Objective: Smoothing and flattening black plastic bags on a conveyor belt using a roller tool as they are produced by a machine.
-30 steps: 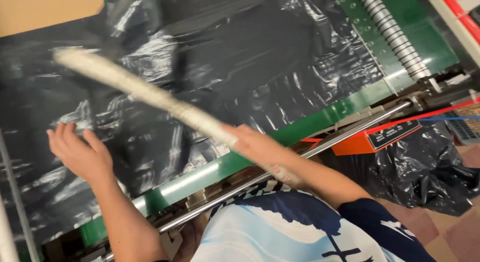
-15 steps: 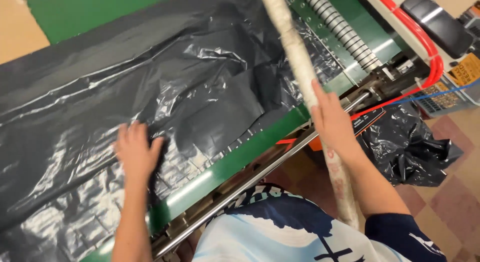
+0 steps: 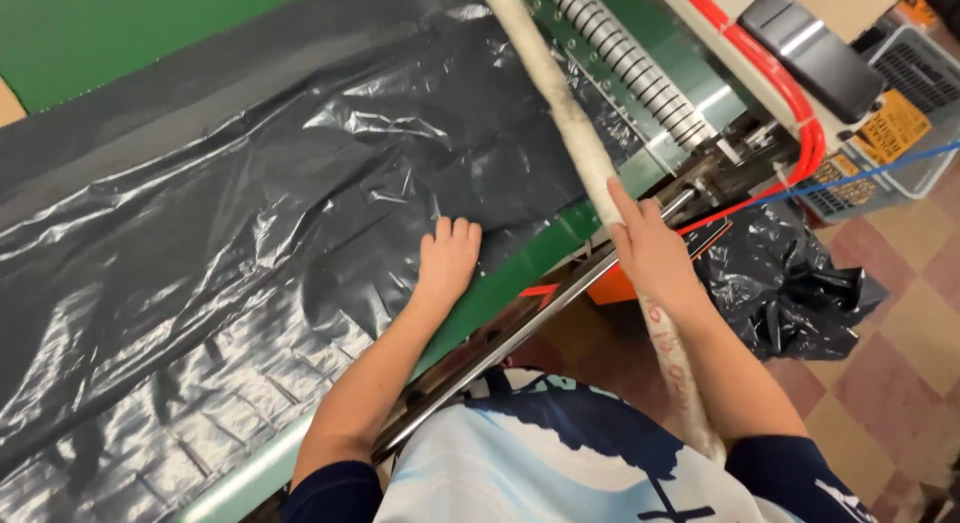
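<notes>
Under right hand (image 3: 655,258), pale rod (image 3: 570,123) hidden; top cut off.

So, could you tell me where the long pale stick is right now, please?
In the head view, the long pale stick runs diagonally on the right, gripped by the right hand above the black plastic sheet, beside the ribbed roller.

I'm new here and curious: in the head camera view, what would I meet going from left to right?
Black plastic sheet → left hand pressing on it → right hand gripping the long white stick → crumpled black bag on the floor → grey basket.
</notes>
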